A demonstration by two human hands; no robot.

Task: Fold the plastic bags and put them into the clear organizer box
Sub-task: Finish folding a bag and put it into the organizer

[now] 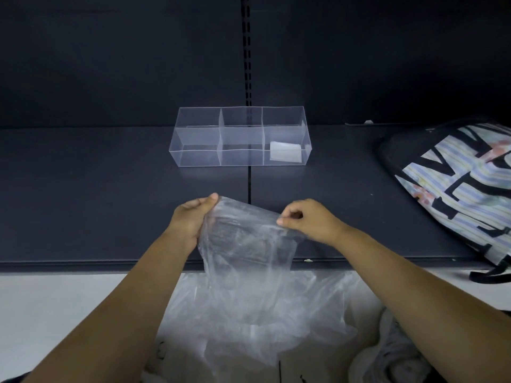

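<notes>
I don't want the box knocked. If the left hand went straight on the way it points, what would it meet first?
Probably the clear plastic organizer box, near its middle compartments; only dark shelf lies between. Depth from the left hand is unclear.

A flat matte dark-grey shelf (96, 189) runs the whole width, with a thin seam (249, 183) cutting it front to back down the middle. A clear plastic rectangular organizer box with inner dividers (240, 158) stands across that seam toward 12 o'clock. Over at 3 o'clock lies a pale striped fabric bag with big black lettering (456, 189), well apart from the box, its black strap (486, 275) hanging over the front edge.
</notes>
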